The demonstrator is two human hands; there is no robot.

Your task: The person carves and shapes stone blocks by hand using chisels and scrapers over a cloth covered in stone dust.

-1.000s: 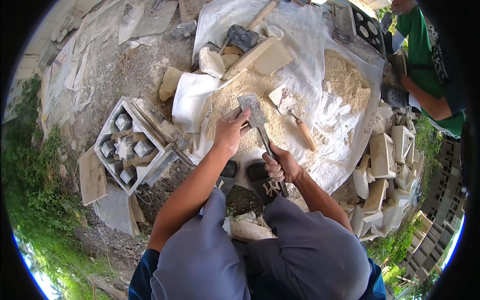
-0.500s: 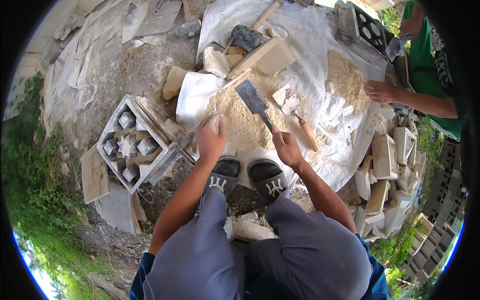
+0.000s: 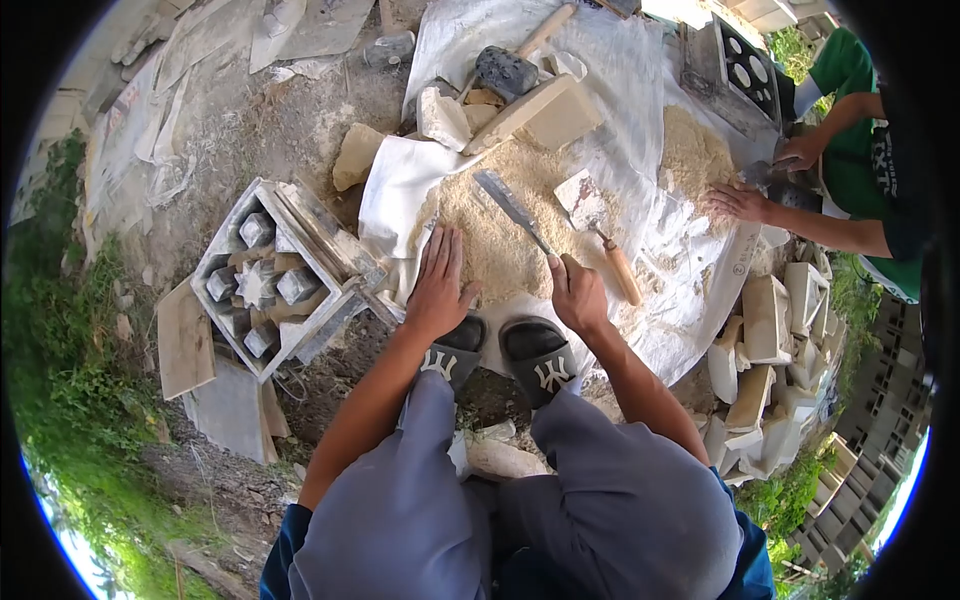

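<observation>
My left hand (image 3: 437, 287) lies flat with its fingers stretched out, at the near left edge of a heap of pale, sand-like powder (image 3: 500, 225). My right hand (image 3: 580, 292) is wrapped round the handle end of a long, flat-bladed trowel (image 3: 507, 203). Its dark blade slants up and left over the powder, turned partly on edge. Whether the blade touches the powder I cannot tell. Just right of it, a second trowel (image 3: 620, 272) with a wooden handle and a white-caked blade lies on the white sheet (image 3: 395, 200).
A square wooden mould (image 3: 268, 285) with raised blocks and a star sits at left. Beyond the powder lie a mallet (image 3: 507, 72) and pale blocks (image 3: 540, 110). Cast pieces (image 3: 768, 320) are piled at right. A co-worker's hand (image 3: 740, 202) rests at another powder heap (image 3: 692, 150).
My left hand has gone from curled to flat on the powder's edge. The trowel in my right hand has turned from blade-flat to nearly edge-on. The co-worker's hands have come closer together.
</observation>
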